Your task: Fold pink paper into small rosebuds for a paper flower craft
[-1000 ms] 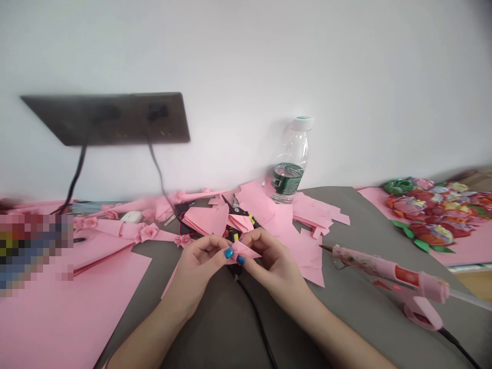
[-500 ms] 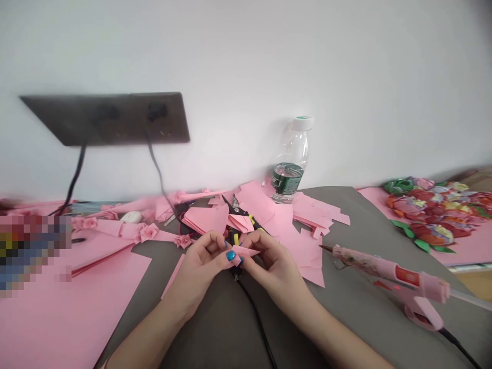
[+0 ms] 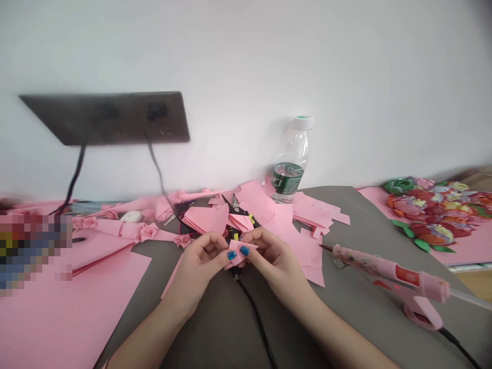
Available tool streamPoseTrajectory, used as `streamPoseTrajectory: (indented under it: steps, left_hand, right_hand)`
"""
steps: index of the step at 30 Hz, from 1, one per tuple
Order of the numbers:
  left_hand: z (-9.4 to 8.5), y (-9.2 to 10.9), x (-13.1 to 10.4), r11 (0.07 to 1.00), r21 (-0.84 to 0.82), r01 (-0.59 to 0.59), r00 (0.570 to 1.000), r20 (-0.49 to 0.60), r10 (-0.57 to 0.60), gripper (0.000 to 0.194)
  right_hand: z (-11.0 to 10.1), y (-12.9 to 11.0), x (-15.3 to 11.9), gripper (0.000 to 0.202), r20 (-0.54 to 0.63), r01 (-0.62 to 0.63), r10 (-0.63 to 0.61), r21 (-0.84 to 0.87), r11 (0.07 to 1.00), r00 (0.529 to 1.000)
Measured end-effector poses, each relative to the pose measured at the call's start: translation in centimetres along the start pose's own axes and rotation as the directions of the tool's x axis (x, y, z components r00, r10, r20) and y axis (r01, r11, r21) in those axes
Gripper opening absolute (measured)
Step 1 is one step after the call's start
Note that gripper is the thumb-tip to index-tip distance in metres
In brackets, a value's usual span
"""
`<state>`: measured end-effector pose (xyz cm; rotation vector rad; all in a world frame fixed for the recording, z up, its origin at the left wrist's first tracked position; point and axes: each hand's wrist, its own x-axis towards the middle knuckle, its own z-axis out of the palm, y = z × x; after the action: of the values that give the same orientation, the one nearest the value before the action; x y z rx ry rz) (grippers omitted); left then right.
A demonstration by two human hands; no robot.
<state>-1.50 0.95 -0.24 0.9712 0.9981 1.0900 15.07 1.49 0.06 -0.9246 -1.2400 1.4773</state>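
A small folded piece of pink paper is pinched between both hands at the middle of the view. My left hand grips its left side, the thumb pressed on top. On the other side my right hand holds it the same way, thumb tip close to the left thumb. The fingers behind the paper are partly hidden. Just beyond the hands lie a stack of cut pink paper pieces and black-and-yellow pliers. A black cable runs beneath the hands toward the front edge.
A pink glue gun rests at the right. Behind the paper scraps stands a plastic bottle. Colourful paper flowers lie far right. At left are pink paper roses and large pink sheets. A socket panel is on the wall.
My right thumb has come up onto the front of the folded paper, beside the left thumb. The paper has turned slightly and shows a wider face. Everything else stays put.
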Motion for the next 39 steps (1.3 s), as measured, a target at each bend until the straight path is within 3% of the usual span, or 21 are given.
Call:
streamPoseTrajectory:
  steps: [17,27,34,39]
  left_hand:
    - [0.0,0.2,0.0,0.991,0.115,-0.065,0.998,-0.015,0.067,0.017]
    - [-0.1,0.2,-0.2,0.988,0.127,-0.091,0.995,-0.026,0.095,0.020]
    - [0.3,0.1,-0.1,0.994,0.081,-0.071,0.997,-0.006,0.072,0.024]
    - [0.7,1.0,-0.4,0.962,0.258,-0.091,0.994,0.083,0.071,0.035]
  right_hand:
    - [-0.1,0.3,0.0,0.038,0.004,-0.061,0.061,-0.012,0.998,0.998]
    - [-0.1,0.1,-0.1,0.036,0.097,-0.021,0.043,-0.217,0.976,0.994]
    - [-0.1,-0.1,-0.3,0.035,0.112,0.012,0.019,-0.264,0.964,0.994]
    - [-0.3,0.1,-0.2,0.036,0.113,0.032,-0.012,-0.175,0.984,0.993]
